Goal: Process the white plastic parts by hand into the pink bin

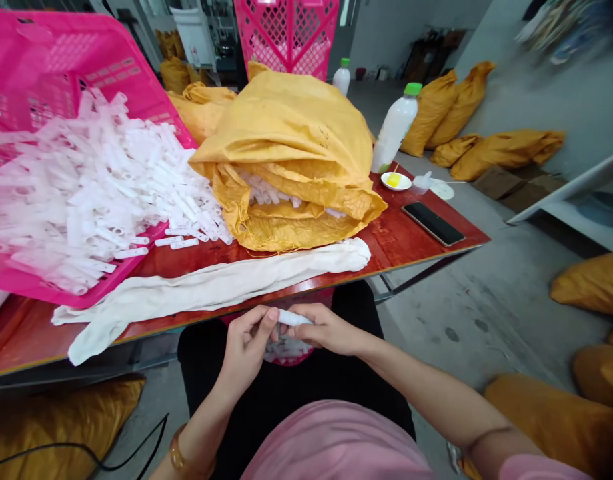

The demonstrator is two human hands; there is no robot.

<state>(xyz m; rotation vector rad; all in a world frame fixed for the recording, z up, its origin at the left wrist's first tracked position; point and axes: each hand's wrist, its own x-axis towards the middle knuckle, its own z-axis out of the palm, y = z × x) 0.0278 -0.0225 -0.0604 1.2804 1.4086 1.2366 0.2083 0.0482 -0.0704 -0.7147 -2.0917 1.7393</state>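
Above my lap, my left hand (pixel 253 335) and my right hand (pixel 326 327) are closed on the two ends of one short white plastic tube (pixel 295 319). The fingers of both hands pinch it, and its ends are partly hidden by them. Below the hands, a pink container (pixel 287 362) between my legs holds more white pieces. A large heap of similar white tubes (pixel 101 180) spills from a tipped pink basket (pixel 93 297) onto the red table. Beside the heap, an open yellow sack (pixel 291 127) shows more tubes in its mouth.
A white cloth (pixel 211 283) lies along the edge of the red table (pixel 151 267). To the right are a phone (pixel 433 223), a small dish with something yellow (pixel 396 181) and a green-capped bottle (pixel 397 127). Filled yellow sacks (pixel 506 152) stand on the floor.
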